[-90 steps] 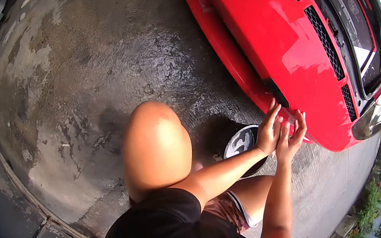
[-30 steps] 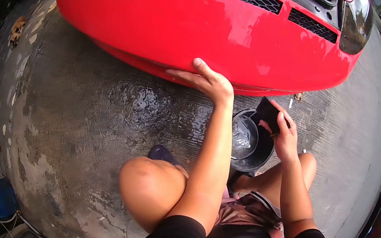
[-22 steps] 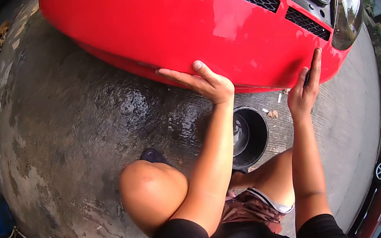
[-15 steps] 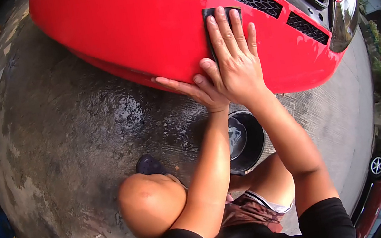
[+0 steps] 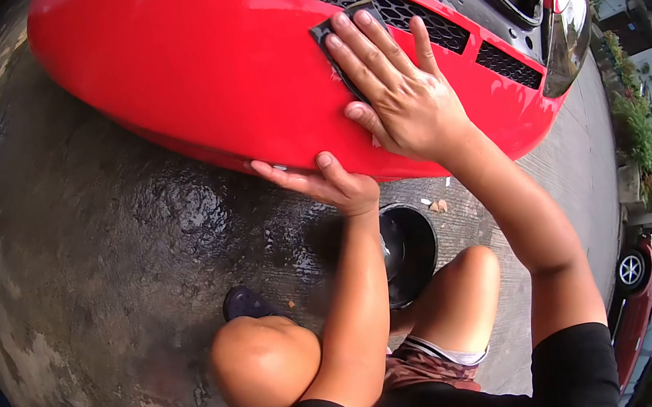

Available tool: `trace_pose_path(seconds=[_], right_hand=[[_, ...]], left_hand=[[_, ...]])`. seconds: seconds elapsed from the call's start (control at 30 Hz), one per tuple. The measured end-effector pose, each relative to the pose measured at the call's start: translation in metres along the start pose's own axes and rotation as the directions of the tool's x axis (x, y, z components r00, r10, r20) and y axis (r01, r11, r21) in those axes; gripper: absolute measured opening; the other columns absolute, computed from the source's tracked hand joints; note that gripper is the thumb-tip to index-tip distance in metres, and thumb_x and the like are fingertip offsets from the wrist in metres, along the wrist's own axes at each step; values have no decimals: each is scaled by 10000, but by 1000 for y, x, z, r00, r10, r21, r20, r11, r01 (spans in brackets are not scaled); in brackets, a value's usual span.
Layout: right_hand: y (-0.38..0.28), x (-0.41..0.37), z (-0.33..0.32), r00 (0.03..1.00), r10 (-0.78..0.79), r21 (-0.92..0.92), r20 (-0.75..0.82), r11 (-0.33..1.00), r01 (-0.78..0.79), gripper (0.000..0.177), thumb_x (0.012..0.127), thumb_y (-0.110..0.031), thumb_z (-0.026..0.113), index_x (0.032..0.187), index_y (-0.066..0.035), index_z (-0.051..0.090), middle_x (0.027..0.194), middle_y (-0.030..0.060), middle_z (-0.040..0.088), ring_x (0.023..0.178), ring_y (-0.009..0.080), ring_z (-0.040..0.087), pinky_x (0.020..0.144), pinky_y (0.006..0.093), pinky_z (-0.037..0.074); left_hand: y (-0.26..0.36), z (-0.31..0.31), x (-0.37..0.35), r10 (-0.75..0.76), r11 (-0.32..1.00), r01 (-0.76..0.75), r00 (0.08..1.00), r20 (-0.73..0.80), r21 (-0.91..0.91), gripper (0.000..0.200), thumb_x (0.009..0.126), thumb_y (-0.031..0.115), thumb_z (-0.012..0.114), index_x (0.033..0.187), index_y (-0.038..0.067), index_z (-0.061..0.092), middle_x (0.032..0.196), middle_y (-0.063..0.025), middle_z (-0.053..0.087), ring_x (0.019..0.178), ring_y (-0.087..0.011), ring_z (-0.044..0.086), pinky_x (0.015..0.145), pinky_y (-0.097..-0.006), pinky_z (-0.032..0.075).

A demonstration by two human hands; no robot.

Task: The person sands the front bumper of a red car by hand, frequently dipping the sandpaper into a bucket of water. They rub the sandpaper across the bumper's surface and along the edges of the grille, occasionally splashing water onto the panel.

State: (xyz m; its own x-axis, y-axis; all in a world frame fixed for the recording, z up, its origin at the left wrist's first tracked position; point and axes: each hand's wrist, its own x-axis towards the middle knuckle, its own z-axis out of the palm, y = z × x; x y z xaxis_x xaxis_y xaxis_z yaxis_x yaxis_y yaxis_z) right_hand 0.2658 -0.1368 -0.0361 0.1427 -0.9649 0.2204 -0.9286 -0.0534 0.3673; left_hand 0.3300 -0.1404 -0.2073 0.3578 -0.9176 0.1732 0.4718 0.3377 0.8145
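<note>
A red car bumper (image 5: 223,76) with black mesh grilles fills the upper part of the head view. My right hand (image 5: 403,95) presses a dark sheet of sandpaper (image 5: 323,34) against it, just below the long grille. Its fingers lie stretched over the sheet, which is mostly hidden beneath them; the little finger stands apart. Lower down, my left hand (image 5: 324,187) rests against the bumper's bottom edge, fingers extended along it and thumb up on the red face. That hand is open, supporting or touching the edge.
A black bucket (image 5: 414,253) stands on the concrete between my knees, below the bumper. Wet patches darken the ground (image 5: 185,216) at left. A dark shoe (image 5: 246,302) is beside my left knee. Plants (image 5: 637,115) and a parked red car (image 5: 638,308) are at right.
My right hand has slid up and slightly left with the sandpaper, tilting leftward, and is now apart from my left hand. The left hand has shifted slightly left and down in view.
</note>
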Motion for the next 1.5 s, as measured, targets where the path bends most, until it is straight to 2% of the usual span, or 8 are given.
trace_pose_path(seconds=[0.13, 0.37, 0.53, 0.77, 0.97, 1.17, 1.4, 1.5], right_hand=[[47, -116, 32, 996, -18, -33, 88, 999, 21, 728, 1054, -519, 486, 1606, -46, 452, 1735, 147, 321, 1651, 307, 166, 1296, 613, -69], [-1, 55, 1, 978, -188, 46, -89, 980, 192, 697, 1085, -479, 456, 1675, -127, 335, 1752, 44, 300, 1619, 221, 261, 1306, 626, 68], [98, -119, 17, 983, -96, 1, 157, 995, 97, 768, 1036, -563, 494, 1643, -100, 407, 1734, 94, 342, 1635, 290, 234, 1274, 669, -78], [11, 77, -3, 946, -323, -23, -41, 947, 322, 691, 1105, -513, 400, 1678, -132, 327, 1759, 13, 284, 1631, 183, 216, 1331, 576, 55], [105, -98, 12, 950, -264, -2, 168, 963, 268, 754, 1045, -566, 448, 1656, -127, 382, 1752, 57, 303, 1646, 223, 189, 1286, 680, -29], [-5, 77, -2, 937, -348, 44, 15, 937, 347, 745, 1062, -513, 468, 1681, -127, 316, 1766, 36, 269, 1645, 190, 185, 1324, 586, 50], [95, -132, 11, 941, -232, -103, 245, 959, 263, 717, 1056, -520, 470, 1653, -131, 392, 1733, 80, 348, 1635, 250, 235, 1305, 624, -28], [45, -35, -1, 938, -219, -46, 269, 970, 239, 752, 1046, -536, 499, 1667, -137, 357, 1766, 50, 267, 1646, 225, 193, 1307, 623, -19]], left_hand=[[30, 9, 50, -94, 995, 100, 982, -166, 29, 854, 1023, 257, 510, 1664, -92, 66, 1694, -334, 171, 1554, -372, 304, 1280, -460, 259], [35, 10, 56, -155, 987, 161, 975, -157, 27, 841, 1046, 293, 510, 1675, -58, 76, 1677, -336, 197, 1502, -402, 370, 1227, -492, 344], [38, -2, 103, -247, 965, 262, 927, -284, 15, 798, 1083, 389, 551, 1624, -52, 164, 1510, -323, 332, 1370, -408, 476, 1167, -496, 398], [36, 3, 100, -203, 977, 212, 952, -228, 17, 849, 1086, 422, 597, 1615, -72, 151, 1558, -367, 331, 1397, -405, 489, 1154, -486, 455], [30, 1, 100, -131, 987, 151, 957, -260, 56, 803, 1094, 389, 613, 1597, -62, 179, 1552, -362, 354, 1395, -389, 492, 1155, -476, 451], [36, 2, 100, -180, 982, 188, 949, -258, 4, 747, 1096, 344, 618, 1589, -56, 224, 1538, -347, 380, 1383, -380, 504, 1150, -475, 455], [33, 1, 100, -170, 977, 197, 951, -259, 83, 796, 1095, 407, 601, 1615, -24, 179, 1559, -350, 334, 1396, -391, 482, 1157, -491, 436], [36, 3, 101, -191, 977, 208, 943, -271, 35, 808, 1092, 414, 608, 1618, -19, 174, 1554, -345, 347, 1392, -394, 484, 1155, -494, 436]])
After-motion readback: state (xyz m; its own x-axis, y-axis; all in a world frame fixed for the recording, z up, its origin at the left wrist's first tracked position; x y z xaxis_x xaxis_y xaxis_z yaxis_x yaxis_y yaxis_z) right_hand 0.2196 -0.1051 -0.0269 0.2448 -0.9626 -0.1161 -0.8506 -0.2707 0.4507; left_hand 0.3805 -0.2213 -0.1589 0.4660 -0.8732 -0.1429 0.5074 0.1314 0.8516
